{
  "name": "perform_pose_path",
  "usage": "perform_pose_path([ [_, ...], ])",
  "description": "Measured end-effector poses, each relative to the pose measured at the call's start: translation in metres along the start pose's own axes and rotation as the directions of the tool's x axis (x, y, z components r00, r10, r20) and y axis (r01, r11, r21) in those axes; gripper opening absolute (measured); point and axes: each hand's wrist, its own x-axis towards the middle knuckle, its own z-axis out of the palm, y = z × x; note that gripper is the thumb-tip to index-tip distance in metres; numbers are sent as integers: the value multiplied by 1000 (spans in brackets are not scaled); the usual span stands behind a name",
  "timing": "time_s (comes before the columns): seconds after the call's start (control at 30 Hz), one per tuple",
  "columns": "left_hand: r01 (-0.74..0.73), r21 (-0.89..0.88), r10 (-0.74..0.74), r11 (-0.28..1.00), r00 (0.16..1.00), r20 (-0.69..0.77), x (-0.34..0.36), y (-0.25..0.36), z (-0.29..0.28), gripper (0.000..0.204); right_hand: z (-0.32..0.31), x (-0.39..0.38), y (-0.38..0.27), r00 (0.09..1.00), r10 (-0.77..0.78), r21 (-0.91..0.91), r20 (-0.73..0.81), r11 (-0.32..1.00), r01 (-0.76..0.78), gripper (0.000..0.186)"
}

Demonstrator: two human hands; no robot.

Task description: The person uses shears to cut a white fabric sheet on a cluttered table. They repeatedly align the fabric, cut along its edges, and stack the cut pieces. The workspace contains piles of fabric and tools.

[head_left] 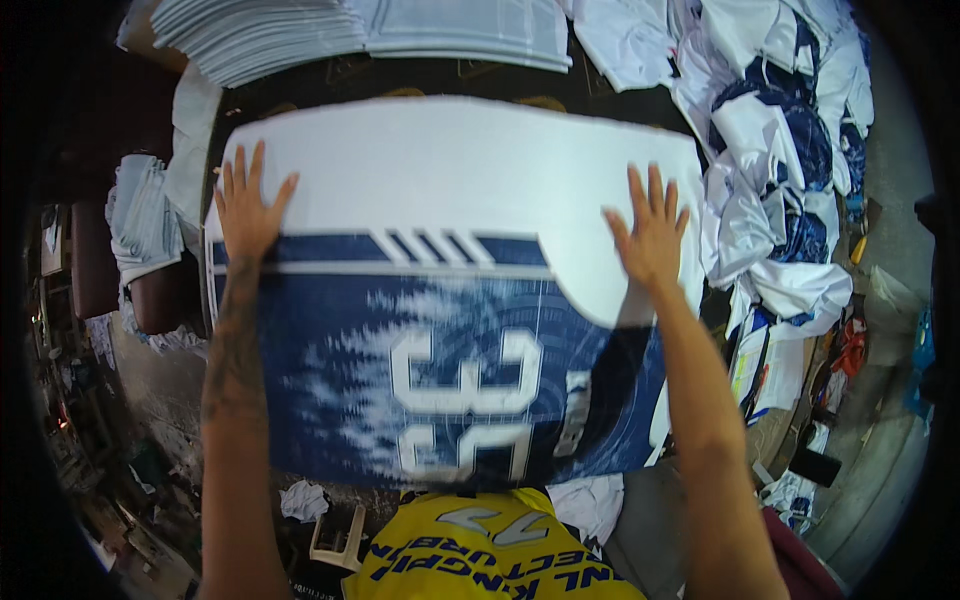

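A large white sheet [450,170] lies across a dark work surface [330,82], its lower part printed as a navy jersey panel [320,400] with white stripes, large characters and a pale tree pattern. The panel's near edge hangs by my yellow shirt. My left hand [247,210] presses flat on the sheet's upper left, fingers spread. My right hand [652,225] lies on the white upper right part, fingers apart, with a dark shadow below it on the print.
Stacked pale sheets [270,30] lie at the far edge and a folded pile [140,215] at left. Heaped white and navy fabric [760,150] crowds the right, above a dark rectangular object [813,465]. Below are a plastic stool [338,540] and scraps [300,500] on the floor.
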Motion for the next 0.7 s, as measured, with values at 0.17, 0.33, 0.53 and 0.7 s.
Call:
perform_pose_path([
  [0.17, -57, 143, 54, 988, 998, 24, 95, 25, -41, 79, -74, 90, 12, 933, -240, 138, -268, 949, 284, 73],
  [0.33, -43, -508, 18, 860, 998, -53, -156, -18, -88, 23, -88, -191, 46, 934, -67, 375, -352, 904, 206, 23],
  [0.53, 696, -717, -930, -38, 238, 281, -485, -43, -69, 73, 33, -498, 74, 546, 527, 526, 651, 206, -825, 35],
  [0.7, 7, -32, -25, -999, 443, 896, -534, 64, 58, 91, 162, -464, 121, 640, 453, 741, 620, -70, -668, 20],
])
